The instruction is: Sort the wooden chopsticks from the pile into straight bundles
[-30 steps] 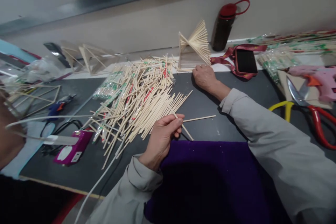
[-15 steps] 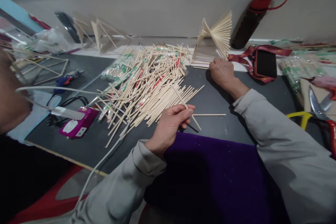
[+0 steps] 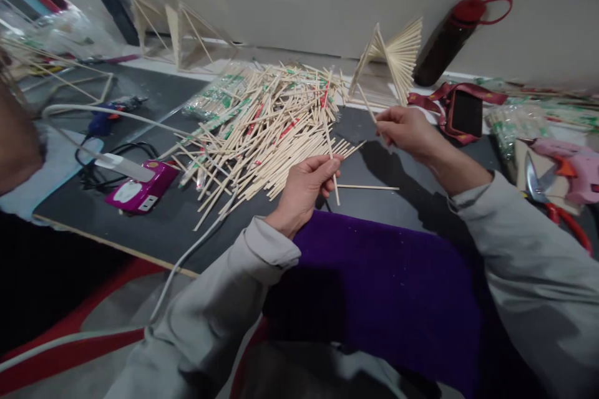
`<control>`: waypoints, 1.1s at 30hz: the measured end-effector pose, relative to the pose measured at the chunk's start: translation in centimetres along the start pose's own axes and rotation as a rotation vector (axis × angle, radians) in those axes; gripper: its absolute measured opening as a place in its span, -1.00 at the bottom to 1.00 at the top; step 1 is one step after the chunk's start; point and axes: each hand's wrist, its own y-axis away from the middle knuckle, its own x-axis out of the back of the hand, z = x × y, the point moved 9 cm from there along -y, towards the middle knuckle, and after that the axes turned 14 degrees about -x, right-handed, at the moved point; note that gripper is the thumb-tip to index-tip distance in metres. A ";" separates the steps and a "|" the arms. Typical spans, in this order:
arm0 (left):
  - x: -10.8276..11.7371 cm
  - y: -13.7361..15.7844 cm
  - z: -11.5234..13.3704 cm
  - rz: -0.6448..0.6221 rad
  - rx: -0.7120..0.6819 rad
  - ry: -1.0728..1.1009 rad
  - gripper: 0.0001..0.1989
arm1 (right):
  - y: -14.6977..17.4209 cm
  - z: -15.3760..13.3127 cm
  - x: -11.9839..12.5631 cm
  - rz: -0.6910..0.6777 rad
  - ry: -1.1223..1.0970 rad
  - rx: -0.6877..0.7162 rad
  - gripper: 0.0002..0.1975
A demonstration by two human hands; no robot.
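My left hand [image 3: 306,187] pinches a thin wooden stick [image 3: 336,188] between thumb and fingers, holding it tilted over the table's front edge. Farther right and higher, my right hand [image 3: 405,131] is closed on another wooden stick [image 3: 367,103], which points up and away to the left. A single loose stick [image 3: 374,187] lies flat on the dark table, just right of my left hand. Behind both hands spreads a large heap of wooden sticks [image 3: 276,131], some still in plastic wrappers. A twisted fan-shaped stick model [image 3: 402,59] stands by the wall, beyond my right hand.
A magenta power adapter [image 3: 140,190] with a white cable sits at left, near a blue glue gun [image 3: 105,118]. At right are a phone [image 3: 465,113] on a red strap, a dark bottle [image 3: 444,43], a pink glue gun [image 3: 573,162] and red-handled pliers [image 3: 564,218]. Another person's arm [image 3: 19,131] shows at left.
My right hand has lifted from the table near the fan-shaped model and come back toward me, now with a stick in it. The stick in my left hand has turned more upright.
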 end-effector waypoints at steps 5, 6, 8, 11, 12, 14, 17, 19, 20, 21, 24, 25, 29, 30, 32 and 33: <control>0.1 -0.3 -0.5 0.010 -0.012 0.025 -0.70 | 8.6 -3.3 -5.7 -0.435 -0.188 0.091 -0.81; 0.0 -0.4 -0.6 -0.001 -0.006 0.025 -0.70 | 9.6 -3.8 -6.1 -0.429 -0.135 0.151 -0.83; 0.1 -0.5 -0.4 -0.007 -0.004 0.021 -0.72 | 10.4 -4.2 -6.4 -0.421 -0.057 0.217 -0.79; 1.0 -0.7 0.8 0.065 -0.066 0.042 -0.70 | 9.5 -3.5 -6.0 -0.390 0.102 0.211 -0.68; 1.3 -0.8 1.3 0.089 -0.090 0.053 -0.70 | 9.2 -3.2 -5.9 -0.382 0.215 0.214 -0.68; 1.6 -0.8 1.8 0.099 -0.108 0.061 -0.71 | 9.1 -2.7 -6.1 -0.390 0.472 0.251 -0.77; 1.2 -0.6 1.7 0.066 -0.082 0.034 -0.72 | 9.3 -2.0 -6.8 -0.407 0.673 0.311 -0.76; 0.9 -0.5 1.5 0.050 -0.068 0.012 -0.71 | 8.7 -1.8 -6.8 -0.325 0.693 0.349 -0.75; 0.8 -0.4 1.4 0.047 -0.066 0.004 -0.71 | 8.3 -1.7 -6.9 -0.291 0.691 0.368 -0.76; 0.8 -0.3 1.4 0.048 -0.067 -0.002 -0.72 | 8.0 -1.6 -7.1 -0.269 0.686 0.389 -0.77; 0.9 -0.3 1.5 0.054 -0.074 -0.008 -0.72 | 6.9 -1.8 -7.8 -0.216 0.703 0.449 -0.75; 1.0 -0.3 1.6 0.057 -0.075 -0.006 -0.72 | 6.6 -2.0 -8.1 -0.195 0.726 0.471 -0.73; 1.4 -0.5 2.0 0.069 -0.082 0.023 -0.72 | 6.0 -4.0 -9.7 -0.158 0.791 0.572 -0.69; 1.5 -0.5 2.1 0.070 -0.089 0.032 -0.72 | 5.9 -4.6 -10.2 -0.150 0.786 0.592 -0.68; 1.6 -0.6 2.3 0.066 -0.095 0.041 -0.73 | 5.5 -5.8 -11.0 -0.135 0.764 0.615 -0.68; 1.7 -0.7 2.3 0.066 -0.095 0.044 -0.73 | 5.3 -6.2 -11.4 -0.128 0.749 0.613 -0.68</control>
